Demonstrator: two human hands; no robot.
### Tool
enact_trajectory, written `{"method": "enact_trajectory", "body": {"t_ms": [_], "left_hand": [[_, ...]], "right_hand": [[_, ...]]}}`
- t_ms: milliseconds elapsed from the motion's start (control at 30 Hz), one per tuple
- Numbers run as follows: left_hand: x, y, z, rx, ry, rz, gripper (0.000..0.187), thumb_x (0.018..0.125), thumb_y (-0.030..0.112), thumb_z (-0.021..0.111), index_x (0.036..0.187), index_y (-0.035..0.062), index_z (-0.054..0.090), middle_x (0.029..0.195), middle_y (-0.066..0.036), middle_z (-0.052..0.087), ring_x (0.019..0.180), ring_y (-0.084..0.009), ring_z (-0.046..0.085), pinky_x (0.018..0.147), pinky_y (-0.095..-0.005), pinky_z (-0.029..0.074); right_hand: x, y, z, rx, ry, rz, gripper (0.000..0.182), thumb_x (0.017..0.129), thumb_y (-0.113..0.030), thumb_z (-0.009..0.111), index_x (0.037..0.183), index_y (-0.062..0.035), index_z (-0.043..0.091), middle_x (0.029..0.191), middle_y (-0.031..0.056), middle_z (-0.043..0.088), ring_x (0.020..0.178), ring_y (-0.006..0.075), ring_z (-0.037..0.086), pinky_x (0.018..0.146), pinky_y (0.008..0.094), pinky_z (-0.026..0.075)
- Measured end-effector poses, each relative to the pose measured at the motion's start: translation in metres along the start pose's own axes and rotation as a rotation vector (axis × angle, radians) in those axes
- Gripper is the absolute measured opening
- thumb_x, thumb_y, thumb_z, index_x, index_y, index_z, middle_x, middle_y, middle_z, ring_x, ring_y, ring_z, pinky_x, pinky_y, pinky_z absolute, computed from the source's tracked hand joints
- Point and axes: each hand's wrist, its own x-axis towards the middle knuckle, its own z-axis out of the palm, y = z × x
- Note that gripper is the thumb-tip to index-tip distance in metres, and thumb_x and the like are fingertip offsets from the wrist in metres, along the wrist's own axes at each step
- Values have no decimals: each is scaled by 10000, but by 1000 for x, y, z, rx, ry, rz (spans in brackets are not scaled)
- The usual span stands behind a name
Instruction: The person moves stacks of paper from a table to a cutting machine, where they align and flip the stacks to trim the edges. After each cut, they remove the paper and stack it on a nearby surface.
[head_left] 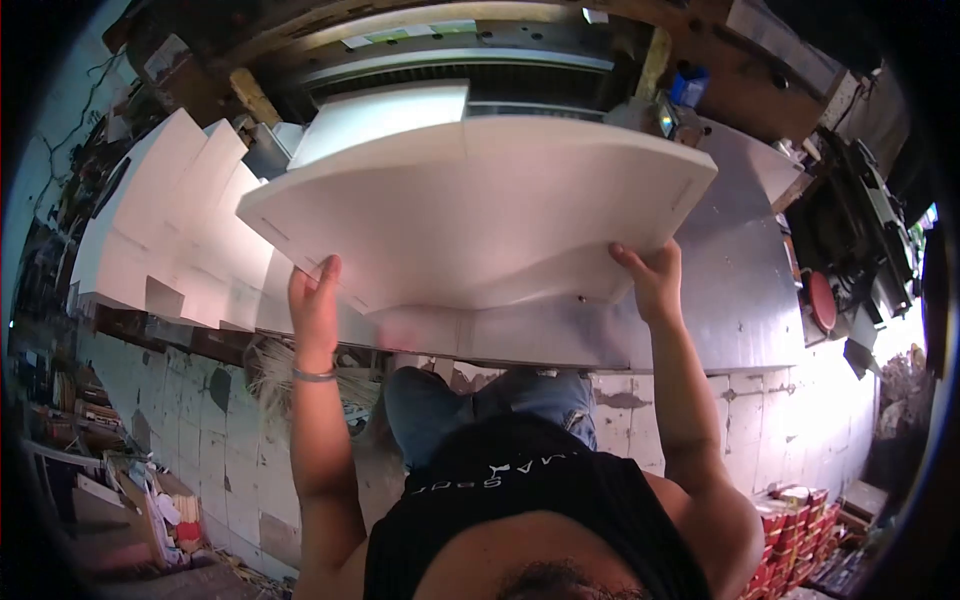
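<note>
A thick stack of large white paper sheets (pixel 470 220) spans the space between my hands, bowed and raised at its near edge above the metal table (pixel 730 310). My left hand (pixel 316 310) grips its near left corner, thumb on top. On the right, my right hand (pixel 656 283) pinches the near right part the same way; the fingers underneath are hidden. Beyond the stack, another white paper pile (pixel 385 118) lies by the dark slot of a large machine that looks like a paper cutter (pixel 455 72).
Tall piles of white paper (pixel 165 215) stand on the table's left side. A blue object (pixel 689 87) sits by the machine's right end. At far right are dark equipment and a red round object (pixel 819 302). Red bundles (pixel 795 540) lie on the floor at lower right.
</note>
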Motion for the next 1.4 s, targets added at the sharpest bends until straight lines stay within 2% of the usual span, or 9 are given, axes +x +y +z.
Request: {"method": "enact_trajectory", "body": {"t_ms": [233,367,467,500,800,1100,1200,1300,1400], "left_hand": [[-17,-20,6,61,261,168,445,1007,98,602,1386,-115,505,1320,-159,623,1178,-158,592,1007,-288,458],[-18,-23,1,119,326,145,398,1019,122,601,1343,-105,558,1182,-103,694,1030,-93,616,928,-241,478],[-19,-31,-2,142,347,189,387,1017,122,608,1335,-95,573,1149,-85,704,996,-80,609,917,-233,473],[-19,-30,-6,173,331,145,391,1005,108,623,1341,-85,567,1234,-114,677,1106,-118,618,978,-263,475],[-2,-28,-10,17,269,206,351,999,66,612,1313,-90,594,1211,-124,694,1074,-127,639,957,-270,485],[-12,-31,-8,147,319,169,356,1021,98,589,1316,-102,584,1200,-128,693,1055,-114,628,943,-252,485],[-8,-33,-9,126,316,179,351,1017,91,596,1310,-102,588,1195,-127,695,1052,-116,629,938,-259,490],[-6,-34,-10,94,311,175,348,1011,80,602,1310,-98,591,1201,-128,694,1057,-120,629,943,-266,491],[-4,-35,-12,76,311,157,350,1005,69,607,1315,-93,590,1217,-127,689,1071,-126,631,957,-271,490]], "right_hand": [[-9,-8,16,56,131,-132,410,893,-22,695,1263,27,524,1167,89,626,1118,171,567,986,314,437],[-5,8,2,95,90,-130,436,917,-33,677,1307,49,499,1163,81,611,1100,166,563,1004,298,407],[-7,-6,14,114,99,-138,413,921,-35,676,1291,48,511,1164,74,611,1110,159,554,1007,295,399],[-8,-4,15,104,97,-148,381,938,-32,660,1284,39,517,1156,66,616,1119,151,548,1016,290,389],[10,14,14,125,109,-208,260,969,-56,649,1200,7,550,1141,62,634,1106,134,549,998,284,402],[5,18,13,55,69,-157,326,981,-99,640,1271,8,537,1199,72,626,1129,152,561,1024,298,393],[13,12,8,96,22,-146,395,934,-75,683,1286,17,529,1217,81,620,1143,167,556,1026,316,401],[32,-28,6,89,6,-282,437,874,-49,725,1260,14,530,1141,67,616,1084,162,563,995,308,420],[62,-84,-3,-175,-16,-522,672,778,-52,777,1379,-7,479,1141,79,626,1123,199,568,1018,336,424]]}}
